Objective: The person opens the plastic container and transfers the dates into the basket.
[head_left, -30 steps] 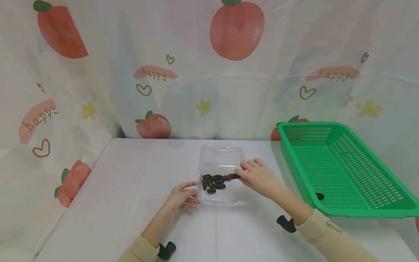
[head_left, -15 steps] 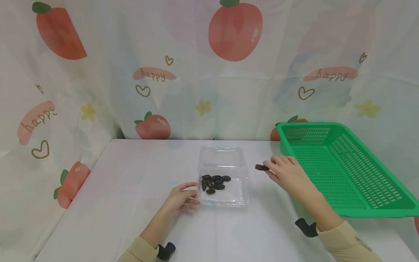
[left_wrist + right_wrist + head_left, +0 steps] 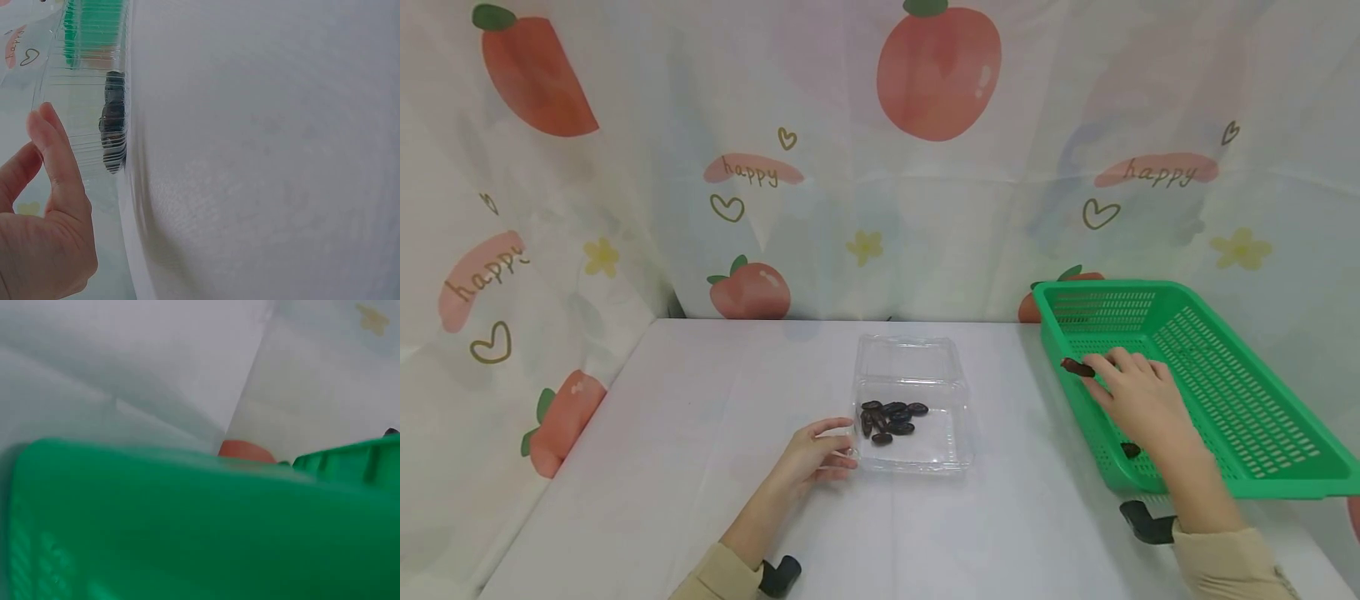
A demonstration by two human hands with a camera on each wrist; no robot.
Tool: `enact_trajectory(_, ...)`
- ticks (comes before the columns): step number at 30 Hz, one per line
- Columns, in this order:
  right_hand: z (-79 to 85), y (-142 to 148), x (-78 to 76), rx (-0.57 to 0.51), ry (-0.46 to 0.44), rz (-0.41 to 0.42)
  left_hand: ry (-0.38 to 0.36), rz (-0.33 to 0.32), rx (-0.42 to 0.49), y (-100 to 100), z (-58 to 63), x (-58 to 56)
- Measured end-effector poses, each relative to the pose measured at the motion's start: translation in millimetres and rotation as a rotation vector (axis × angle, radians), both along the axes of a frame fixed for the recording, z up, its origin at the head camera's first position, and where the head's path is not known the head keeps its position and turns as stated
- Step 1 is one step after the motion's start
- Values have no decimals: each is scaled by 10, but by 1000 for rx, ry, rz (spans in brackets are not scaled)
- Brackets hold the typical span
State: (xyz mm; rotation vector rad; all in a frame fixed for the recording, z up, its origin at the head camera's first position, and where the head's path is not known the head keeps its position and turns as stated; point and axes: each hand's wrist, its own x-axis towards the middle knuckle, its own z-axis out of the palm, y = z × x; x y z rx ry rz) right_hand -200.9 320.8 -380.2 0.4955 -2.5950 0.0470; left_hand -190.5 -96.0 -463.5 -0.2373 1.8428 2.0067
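In the head view my right hand (image 3: 1142, 396) pinches a dark brown date (image 3: 1078, 367) between thumb and fingers, over the left rim of a green plastic basket (image 3: 1262, 487). Another date (image 3: 1131, 450) lies inside the basket, left of my wrist. My left hand (image 3: 816, 454) touches the left side of a clear plastic clamshell box (image 3: 951, 442), whose lid is folded back. Several dates (image 3: 891, 417) lie together in its left half. The left wrist view shows the fingers (image 3: 59, 156) of that hand against the box wall (image 3: 87, 144).
A white cloth covers the table (image 3: 715, 400). Behind it hangs a fruit-printed curtain (image 3: 940, 233). In the right wrist view the green basket wall (image 3: 187, 531) fills the lower part, and the right hand itself is out of that view.
My right hand has lifted a date from the clamshell box and carried it right, over the basket's left rim. The left hand and the box stay in place.
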Motion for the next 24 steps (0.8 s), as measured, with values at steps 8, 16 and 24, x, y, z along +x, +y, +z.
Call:
enact_trajectory(8, -93, 300, 7, 19, -142, -136, 6, 7, -11, 2, -11, -1)
enact_trajectory(16, -193, 463, 13, 78, -284, -176, -4, 16, -35, 6, 0, -4)
enact_trajectory(24, -295, 517, -17, 153, -388, -164, -5, 12, -32, 10, 42, 15)
